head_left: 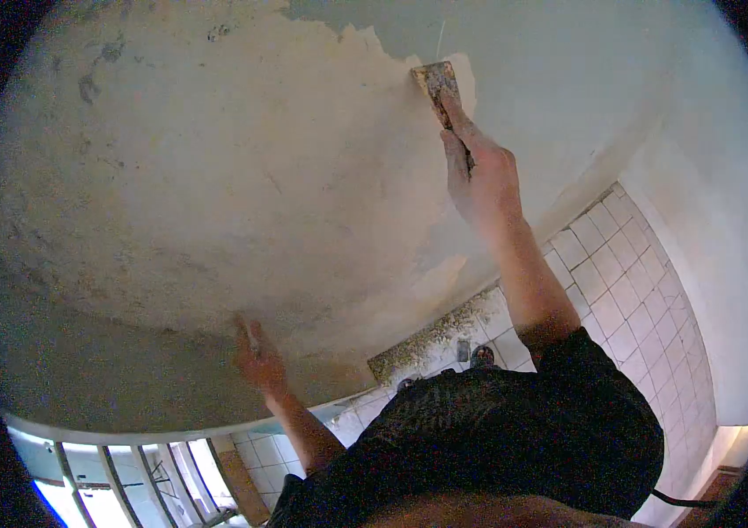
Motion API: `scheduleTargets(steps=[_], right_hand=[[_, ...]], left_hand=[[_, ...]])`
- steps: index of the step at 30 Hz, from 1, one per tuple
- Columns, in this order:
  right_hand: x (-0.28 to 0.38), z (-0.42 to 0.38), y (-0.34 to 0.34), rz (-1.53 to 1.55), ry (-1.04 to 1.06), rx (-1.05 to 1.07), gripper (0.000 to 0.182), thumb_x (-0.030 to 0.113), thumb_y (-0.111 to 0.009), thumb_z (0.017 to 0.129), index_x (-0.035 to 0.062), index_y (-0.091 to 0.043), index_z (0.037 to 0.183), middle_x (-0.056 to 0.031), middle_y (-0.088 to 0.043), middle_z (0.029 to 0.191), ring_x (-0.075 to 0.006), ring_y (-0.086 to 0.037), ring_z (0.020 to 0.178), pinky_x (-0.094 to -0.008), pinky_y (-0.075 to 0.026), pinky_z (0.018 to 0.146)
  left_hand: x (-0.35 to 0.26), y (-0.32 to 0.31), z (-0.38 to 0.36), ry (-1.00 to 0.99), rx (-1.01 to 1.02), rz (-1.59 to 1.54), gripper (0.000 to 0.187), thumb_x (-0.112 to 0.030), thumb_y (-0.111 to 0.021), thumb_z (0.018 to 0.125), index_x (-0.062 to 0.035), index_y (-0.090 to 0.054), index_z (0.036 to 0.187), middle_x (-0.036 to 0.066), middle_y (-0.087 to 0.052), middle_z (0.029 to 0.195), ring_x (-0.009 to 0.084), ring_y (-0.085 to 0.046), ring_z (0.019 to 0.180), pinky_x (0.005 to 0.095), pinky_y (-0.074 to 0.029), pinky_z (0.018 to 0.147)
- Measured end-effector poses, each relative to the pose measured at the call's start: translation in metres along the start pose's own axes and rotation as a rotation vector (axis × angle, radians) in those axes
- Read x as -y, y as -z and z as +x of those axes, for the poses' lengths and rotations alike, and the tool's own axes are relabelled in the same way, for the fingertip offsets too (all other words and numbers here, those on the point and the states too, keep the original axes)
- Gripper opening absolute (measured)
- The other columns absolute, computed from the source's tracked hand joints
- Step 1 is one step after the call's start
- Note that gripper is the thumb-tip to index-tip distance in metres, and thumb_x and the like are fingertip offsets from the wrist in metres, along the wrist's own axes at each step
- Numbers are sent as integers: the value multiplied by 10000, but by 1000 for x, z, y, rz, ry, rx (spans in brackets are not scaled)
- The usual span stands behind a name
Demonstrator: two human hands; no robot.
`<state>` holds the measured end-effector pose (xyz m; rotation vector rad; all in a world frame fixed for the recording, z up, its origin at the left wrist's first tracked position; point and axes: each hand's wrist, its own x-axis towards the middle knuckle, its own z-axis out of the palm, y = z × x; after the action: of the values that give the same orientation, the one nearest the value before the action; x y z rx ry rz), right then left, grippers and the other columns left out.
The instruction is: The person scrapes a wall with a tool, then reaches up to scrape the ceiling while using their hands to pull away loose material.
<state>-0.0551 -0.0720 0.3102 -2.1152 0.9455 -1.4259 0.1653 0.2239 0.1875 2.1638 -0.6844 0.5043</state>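
Observation:
My right hand (pixel 484 172) is wrapped round the handle of a scraper (pixel 438 84), whose wide, stained blade lies against the wall at the edge of the blue-green paint (pixel 550 70). Left of the blade spreads a large bare, cream-coloured patch of wall (pixel 242 150) with dark stains. Low on that patch, my left hand (pixel 257 355) is near or against the wall with its fingers apart and no object visible in it.
Flakes of debris lie on a strip (pixel 431 343) along the wall's foot, beside my feet. White floor tiles (pixel 625 273) run to the right, towards another pale wall (pixel 708 220). A barred opening (pixel 123 480) is at the lower left.

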Motion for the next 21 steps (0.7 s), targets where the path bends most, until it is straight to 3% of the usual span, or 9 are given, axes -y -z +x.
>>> scheduleTargets(steps=[2, 4, 6, 8, 12, 14, 17, 21], right_hand=[[-1, -1, 0, -26, 11, -8, 429, 156, -537, 908, 197, -472, 1330, -227, -623, 867, -361, -639, 732, -373, -506, 660], [0, 2, 2, -6, 0, 38, 437, 163, -536, 907, 216, -464, 1335, -229, -622, 874, -369, -635, 746, -386, -506, 657], [0, 2, 3, -17, 24, 32, 434, 168, -533, 909, 217, -465, 1335, -230, -622, 886, -369, -635, 751, -388, -507, 658], [2, 1, 5, -30, 46, 37, 430, 173, -530, 911, 217, -465, 1334, -231, -622, 898, -370, -635, 756, -389, -508, 659], [3, -5, 7, -56, 34, 54, 408, 191, -522, 915, 189, -480, 1321, -255, -614, 882, -374, -637, 756, -402, -506, 665], [7, 0, 7, -53, 63, 32, 401, 198, -519, 917, 179, -486, 1316, -264, -609, 866, -378, -636, 752, -408, -503, 663], [22, 17, 15, 4, 100, -33, 404, 207, -513, 920, 175, -479, 1321, -269, -610, 869, -383, -639, 756, -405, -503, 667], [11, -4, 11, -46, 7, 56, 405, 212, -510, 921, 190, -476, 1324, -254, -622, 860, -373, -641, 725, -389, -503, 662]], left_hand=[[-23, 20, 14, 39, 74, 9, 431, -272, -525, 927, 14, -530, 1250, 173, -546, 1259, 297, -528, 1172, 391, -400, 987], [-45, 31, 35, -94, -86, -42, 411, -291, -513, 934, 5, -566, 1215, 171, -556, 1250, 291, -537, 1165, 382, -410, 977], [-82, 54, 63, -360, -214, 46, 413, -318, -503, 939, -1, -587, 1191, 167, -581, 1217, 278, -547, 1155, 366, -423, 964], [-124, 70, 83, -381, -349, -77, 392, -314, -491, 946, -2, -616, 1148, 147, -614, 1173, 270, -569, 1127, 355, -442, 938], [-201, 111, 136, -983, -604, -76, 346, -264, -470, 958, 3, -632, 1106, 113, -643, 1130, 247, -599, 1075, 337, -466, 891], [-239, 131, 159, -1107, -679, -101, 337, -262, -507, 928, 8, -623, 1094, 137, -654, 1083, 288, -602, 1046, 362, -466, 893], [-298, 146, 172, -1219, -722, -101, 301, -228, -528, 925, -19, -619, 1122, 141, -649, 1094, 273, -608, 1047, 350, -469, 901], [-351, 156, 199, -1401, -807, -102, 274, -176, -559, 921, -59, -613, 1163, 146, -642, 1110, 251, -616, 1047, 332, -472, 912]])
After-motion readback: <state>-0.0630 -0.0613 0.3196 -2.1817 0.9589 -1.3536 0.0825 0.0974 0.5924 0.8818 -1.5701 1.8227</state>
